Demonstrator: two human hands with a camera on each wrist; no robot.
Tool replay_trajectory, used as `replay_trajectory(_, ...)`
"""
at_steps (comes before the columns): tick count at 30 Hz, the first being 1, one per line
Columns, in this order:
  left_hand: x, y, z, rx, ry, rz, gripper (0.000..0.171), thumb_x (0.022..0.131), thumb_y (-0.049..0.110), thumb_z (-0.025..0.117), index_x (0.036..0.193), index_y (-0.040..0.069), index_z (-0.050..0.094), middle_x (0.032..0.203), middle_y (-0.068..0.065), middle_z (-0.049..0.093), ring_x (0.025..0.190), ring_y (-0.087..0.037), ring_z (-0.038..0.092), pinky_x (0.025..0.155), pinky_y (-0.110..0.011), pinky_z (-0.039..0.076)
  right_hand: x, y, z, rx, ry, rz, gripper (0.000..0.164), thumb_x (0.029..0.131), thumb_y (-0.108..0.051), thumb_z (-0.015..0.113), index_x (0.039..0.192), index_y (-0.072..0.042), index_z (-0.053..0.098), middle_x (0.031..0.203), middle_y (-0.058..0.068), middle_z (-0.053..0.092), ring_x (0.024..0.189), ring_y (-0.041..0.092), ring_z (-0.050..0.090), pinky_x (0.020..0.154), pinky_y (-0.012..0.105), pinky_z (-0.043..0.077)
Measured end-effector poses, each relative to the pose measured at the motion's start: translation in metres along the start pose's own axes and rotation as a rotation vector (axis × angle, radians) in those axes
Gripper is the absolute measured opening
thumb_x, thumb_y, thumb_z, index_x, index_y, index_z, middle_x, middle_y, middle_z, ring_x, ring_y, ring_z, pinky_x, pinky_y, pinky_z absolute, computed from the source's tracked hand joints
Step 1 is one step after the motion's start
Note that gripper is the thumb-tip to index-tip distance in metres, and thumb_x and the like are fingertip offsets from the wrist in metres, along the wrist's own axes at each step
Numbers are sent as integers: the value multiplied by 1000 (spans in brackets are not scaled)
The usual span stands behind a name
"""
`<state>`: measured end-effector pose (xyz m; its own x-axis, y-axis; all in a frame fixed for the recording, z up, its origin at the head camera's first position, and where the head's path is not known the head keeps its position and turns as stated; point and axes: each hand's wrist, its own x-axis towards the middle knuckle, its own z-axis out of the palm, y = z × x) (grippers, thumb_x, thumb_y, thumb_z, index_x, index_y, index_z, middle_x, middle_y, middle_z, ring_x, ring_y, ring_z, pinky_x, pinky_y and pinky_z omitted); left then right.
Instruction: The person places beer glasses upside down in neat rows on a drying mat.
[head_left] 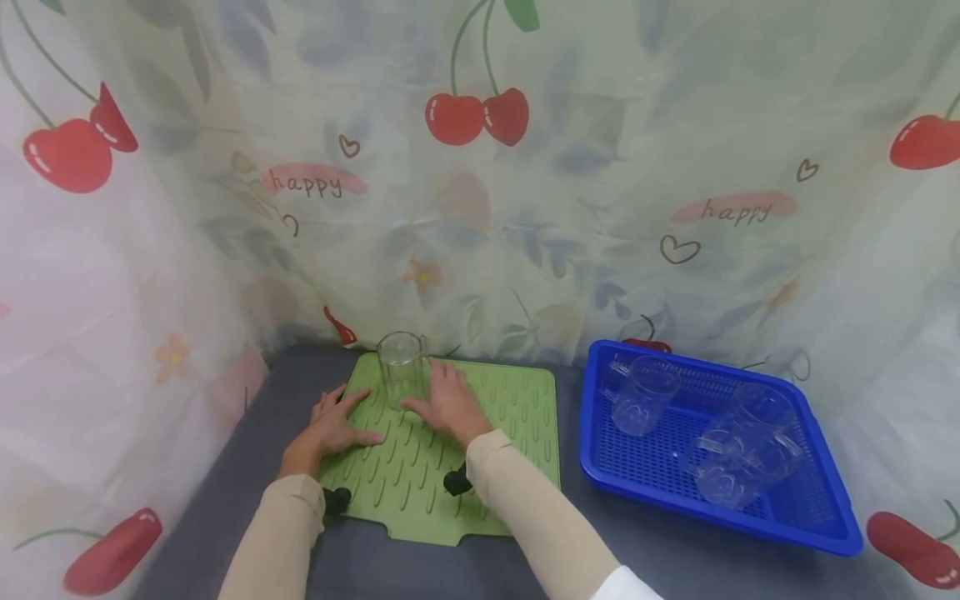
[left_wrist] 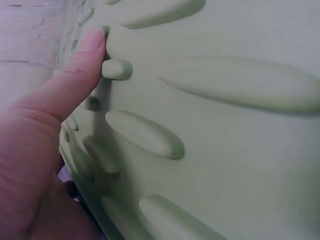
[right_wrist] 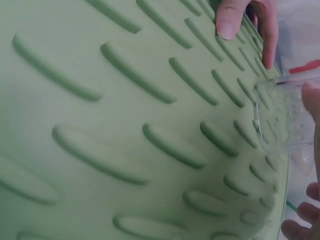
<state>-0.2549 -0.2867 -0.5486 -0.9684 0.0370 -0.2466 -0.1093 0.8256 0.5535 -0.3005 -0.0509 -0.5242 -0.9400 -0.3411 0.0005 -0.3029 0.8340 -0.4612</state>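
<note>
A clear glass mug [head_left: 401, 371] stands at the back left of a green ridged mat [head_left: 517, 450]. Close against its right side is my right hand [head_left: 448, 400], thumb in front of the glass and fingers extended behind; whether they touch it I cannot tell. In the right wrist view the mug [right_wrist: 287, 115] meets the mat beside that thumb, with the other fingers spread apart. My left hand [head_left: 333, 425] lies at the mat's left edge, fingers spread, holding nothing. The left wrist view shows its straight thumb [left_wrist: 75, 75] along the raised ridges.
To the right, a blue plastic basket [head_left: 600, 467] holds several clear glass mugs [head_left: 641, 396]. Mat and basket rest on a dark grey table [head_left: 360, 562]. A cherry-patterned curtain [head_left: 547, 217] rises behind and on both sides.
</note>
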Motion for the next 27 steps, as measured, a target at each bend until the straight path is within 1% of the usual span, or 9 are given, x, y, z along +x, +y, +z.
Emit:
replay_trajectory(3,-1,1,0,6,3,5,105,79,53,85,162,19,30,170,-26,2,153,-59,-7,115,-82,11,-1,4,-5,-74,18,4,98,92,-72,56,163,-12,23,161,16,38,148,35,41,121,49,39)
replay_trajectory(7,-3,4,-1,11,10,9,105,79,53,84,162,18,30,169,-26,3,152,-60,-5,114,-82,11,-1,8,-14,-184,36,12,99,92,-78,49,163,-15,22,162,16,34,151,35,35,122,51,36)
replay_trajectory(10,-4,5,-1,12,3,3,106,79,54,84,162,18,30,169,-27,2,152,-60,-6,114,-82,11,-3,9,-22,-230,31,14,100,91,-80,46,164,-17,20,164,17,30,153,38,30,124,56,31)
replay_trajectory(14,-4,6,-2,7,-2,3,106,79,53,84,162,18,29,169,-27,1,152,-60,-6,114,-82,10,-8,9,-34,-271,27,7,102,90,-85,40,165,-19,17,168,18,25,156,42,24,125,63,24)
replay_trajectory(17,-4,6,-3,4,-1,8,106,79,52,85,162,18,29,169,-28,1,152,-60,-7,115,-82,9,-11,12,-42,-311,37,6,104,88,-88,35,165,-20,15,170,18,21,157,43,21,125,65,21)
replay_trajectory(22,-3,6,-4,12,-12,7,107,79,51,85,163,17,28,168,-29,1,151,-61,-6,115,-82,9,-14,19,-52,-322,47,10,102,88,-87,39,166,-25,13,171,17,17,157,46,18,125,68,18)
replay_trajectory(24,-3,6,-3,13,-14,10,107,79,51,86,163,17,28,168,-29,1,151,-61,-6,115,-82,9,-15,23,-55,-320,44,15,101,88,-87,39,166,-28,13,172,16,14,158,46,15,125,68,16)
replay_trajectory(27,-3,8,-4,11,-13,17,107,78,51,86,162,17,29,168,-29,2,151,-62,-6,115,-82,8,-17,27,-63,-329,34,21,102,87,-90,33,166,-31,9,173,15,9,158,46,11,125,68,12)
